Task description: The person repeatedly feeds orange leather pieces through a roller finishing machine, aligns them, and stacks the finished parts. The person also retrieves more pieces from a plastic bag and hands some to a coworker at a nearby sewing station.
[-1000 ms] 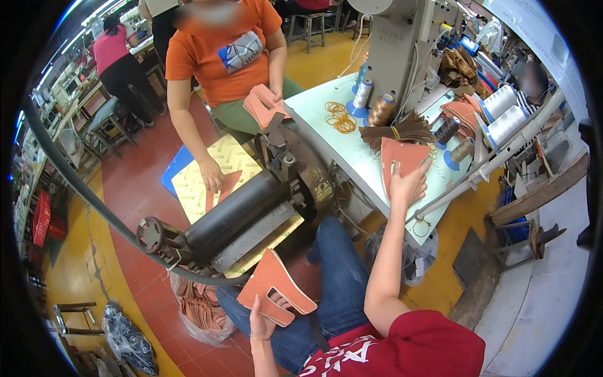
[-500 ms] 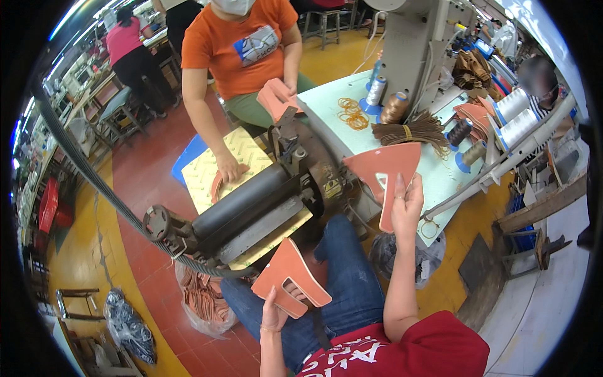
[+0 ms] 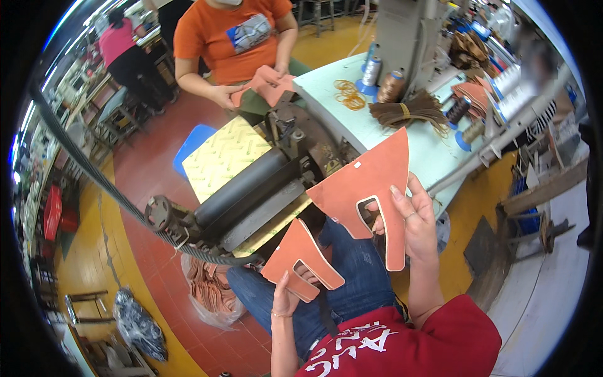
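My left hand point(image 3: 286, 299) grips a salmon-coloured leather piece point(image 3: 294, 251) by its lower arm, with fingertips showing through its cut-out. A second salmon leather piece point(image 3: 372, 178), pale along its cut edges, is held up in my right hand point(image 3: 416, 217). The thumb lies on its face and fingers show behind the slot. Both pieces are above my lap, close together, with the right one higher and nearer the camera. Just beyond them stands a roller machine point(image 3: 235, 198) with a black roller and a yellow patterned board point(image 3: 223, 154) on its far side.
Across the machine a person in an orange shirt point(image 3: 232, 38) holds similar salmon pieces point(image 3: 267, 85). A pale table point(image 3: 333, 94) at right carries thread spools point(image 3: 391, 87) and a brown bundle point(image 3: 408, 116). A bag of salmon pieces point(image 3: 213, 292) rests on the floor; a grey hose point(image 3: 107, 182) arcs at left.
My right hand has brought its leather piece lower and closer to the left one. The left piece has shifted slightly right. The other person's hand has left the yellow board for the held pieces.
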Demonstrator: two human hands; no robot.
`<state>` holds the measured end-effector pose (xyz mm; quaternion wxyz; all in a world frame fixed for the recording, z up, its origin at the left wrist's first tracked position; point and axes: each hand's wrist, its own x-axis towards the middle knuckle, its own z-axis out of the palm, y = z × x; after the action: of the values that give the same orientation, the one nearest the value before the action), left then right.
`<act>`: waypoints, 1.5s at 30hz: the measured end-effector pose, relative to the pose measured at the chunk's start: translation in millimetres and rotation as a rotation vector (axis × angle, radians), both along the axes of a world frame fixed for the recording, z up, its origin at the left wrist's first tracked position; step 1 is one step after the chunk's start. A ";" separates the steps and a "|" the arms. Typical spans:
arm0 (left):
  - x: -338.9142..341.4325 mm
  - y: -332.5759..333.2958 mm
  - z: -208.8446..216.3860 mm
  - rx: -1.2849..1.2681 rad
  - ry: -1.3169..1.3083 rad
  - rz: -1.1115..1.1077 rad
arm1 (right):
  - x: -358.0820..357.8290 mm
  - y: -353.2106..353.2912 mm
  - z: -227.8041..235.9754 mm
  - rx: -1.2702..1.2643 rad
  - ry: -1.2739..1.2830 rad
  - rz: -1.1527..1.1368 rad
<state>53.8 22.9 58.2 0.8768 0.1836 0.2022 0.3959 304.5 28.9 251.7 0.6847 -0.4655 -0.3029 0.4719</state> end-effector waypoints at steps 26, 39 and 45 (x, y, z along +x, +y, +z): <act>35.2 1.3 2.2 0.009 0.228 -0.155 | 360.1 -196.2 -88.8 0.454 0.484 -1.119; -3.6 19.0 -16.0 -0.134 0.161 -0.118 | 477.2 -150.7 -189.7 0.265 0.340 -1.244; 23.8 6.7 11.7 0.039 0.344 -0.010 | 495.2 -152.3 -202.9 0.192 0.318 -1.286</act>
<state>77.7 29.6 69.9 0.8272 0.2668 0.3408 0.3582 799.8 -123.4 48.9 0.9043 -0.4153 0.0988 0.0035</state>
